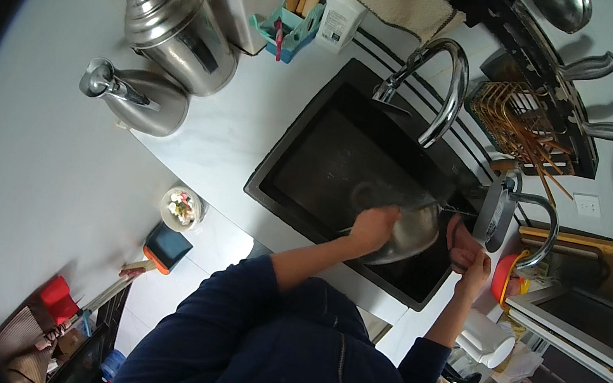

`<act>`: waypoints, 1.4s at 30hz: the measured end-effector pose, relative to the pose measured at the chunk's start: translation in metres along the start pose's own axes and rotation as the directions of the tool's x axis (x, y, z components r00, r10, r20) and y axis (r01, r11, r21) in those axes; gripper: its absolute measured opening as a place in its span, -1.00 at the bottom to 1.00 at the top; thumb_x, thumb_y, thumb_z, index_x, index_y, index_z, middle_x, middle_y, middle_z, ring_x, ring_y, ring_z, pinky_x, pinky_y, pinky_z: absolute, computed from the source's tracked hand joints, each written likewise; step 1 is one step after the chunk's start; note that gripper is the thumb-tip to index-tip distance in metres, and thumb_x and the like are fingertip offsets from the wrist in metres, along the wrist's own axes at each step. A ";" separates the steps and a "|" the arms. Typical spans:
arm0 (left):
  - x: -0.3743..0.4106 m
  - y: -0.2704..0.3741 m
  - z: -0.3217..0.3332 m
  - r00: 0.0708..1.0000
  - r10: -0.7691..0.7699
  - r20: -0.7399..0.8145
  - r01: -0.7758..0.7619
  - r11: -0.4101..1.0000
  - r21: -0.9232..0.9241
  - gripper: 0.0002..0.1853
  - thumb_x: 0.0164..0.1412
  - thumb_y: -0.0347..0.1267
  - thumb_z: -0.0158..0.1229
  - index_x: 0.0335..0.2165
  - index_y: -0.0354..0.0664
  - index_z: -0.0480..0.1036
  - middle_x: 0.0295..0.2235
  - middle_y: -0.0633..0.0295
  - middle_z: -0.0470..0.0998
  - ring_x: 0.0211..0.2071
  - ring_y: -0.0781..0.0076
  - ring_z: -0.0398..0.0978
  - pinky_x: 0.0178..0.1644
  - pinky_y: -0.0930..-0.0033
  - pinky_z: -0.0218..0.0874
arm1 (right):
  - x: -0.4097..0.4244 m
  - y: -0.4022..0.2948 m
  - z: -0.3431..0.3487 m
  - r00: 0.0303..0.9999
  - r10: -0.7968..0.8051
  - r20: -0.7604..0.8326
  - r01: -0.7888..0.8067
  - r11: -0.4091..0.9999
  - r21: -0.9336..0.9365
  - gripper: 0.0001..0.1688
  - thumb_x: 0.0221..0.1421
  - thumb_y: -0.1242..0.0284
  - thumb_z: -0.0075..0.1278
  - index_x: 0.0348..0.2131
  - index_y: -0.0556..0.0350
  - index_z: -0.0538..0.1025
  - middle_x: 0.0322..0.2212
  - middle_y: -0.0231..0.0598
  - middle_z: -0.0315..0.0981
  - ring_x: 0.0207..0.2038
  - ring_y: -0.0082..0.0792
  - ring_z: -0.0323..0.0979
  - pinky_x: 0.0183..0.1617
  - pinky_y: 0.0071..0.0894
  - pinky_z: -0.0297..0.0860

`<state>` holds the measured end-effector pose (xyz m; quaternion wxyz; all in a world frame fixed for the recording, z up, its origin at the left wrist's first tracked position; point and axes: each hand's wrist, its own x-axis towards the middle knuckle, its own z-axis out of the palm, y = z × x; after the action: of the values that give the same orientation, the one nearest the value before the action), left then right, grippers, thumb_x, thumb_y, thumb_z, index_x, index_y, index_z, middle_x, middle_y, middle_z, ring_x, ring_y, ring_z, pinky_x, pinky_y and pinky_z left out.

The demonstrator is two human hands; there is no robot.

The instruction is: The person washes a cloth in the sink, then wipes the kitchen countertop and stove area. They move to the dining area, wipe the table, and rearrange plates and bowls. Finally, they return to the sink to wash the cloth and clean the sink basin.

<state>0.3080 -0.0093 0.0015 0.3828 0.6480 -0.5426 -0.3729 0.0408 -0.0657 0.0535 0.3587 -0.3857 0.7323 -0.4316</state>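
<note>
Over the dark sink [311,157], my left hand [374,230] is curled at the edge of a rounded, shiny metal bowl [412,236], which is tilted. The hand is slightly blurred, and a thin dark thing beside it is too unclear to name. My right hand [474,271] pinches a pinkish-brown cloth [461,242] at the sink's right side, just right of the bowl. Part of the bowl is hidden behind my left hand and forearm.
A chrome faucet [453,89] arches over the sink's back. A metal thermos flask [184,33] and a metal jug [148,102] stand left. At right are a knife rack [559,68], a wire basket with chopsticks [511,114], a red basket [504,272] and a window frame [573,341].
</note>
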 end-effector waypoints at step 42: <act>0.182 -0.182 -0.186 0.969 -0.154 -0.195 0.221 0.894 0.391 -0.59 0.17 -0.14 -0.12 -0.39 -0.32 0.43 -0.39 -0.14 0.48 -0.29 -0.14 0.41 -0.18 0.03 0.21 | -0.056 0.020 0.069 0.829 0.086 0.552 0.055 0.971 -0.233 -0.56 -0.26 0.68 0.12 -0.26 0.40 0.40 -0.50 -0.15 0.44 -0.48 -0.47 0.43 -0.42 -0.56 0.35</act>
<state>0.5750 -0.1509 -0.0947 0.2428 0.7908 -0.5111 -0.2334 0.1203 -0.0343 0.0201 0.5112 -0.5293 0.6452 -0.2057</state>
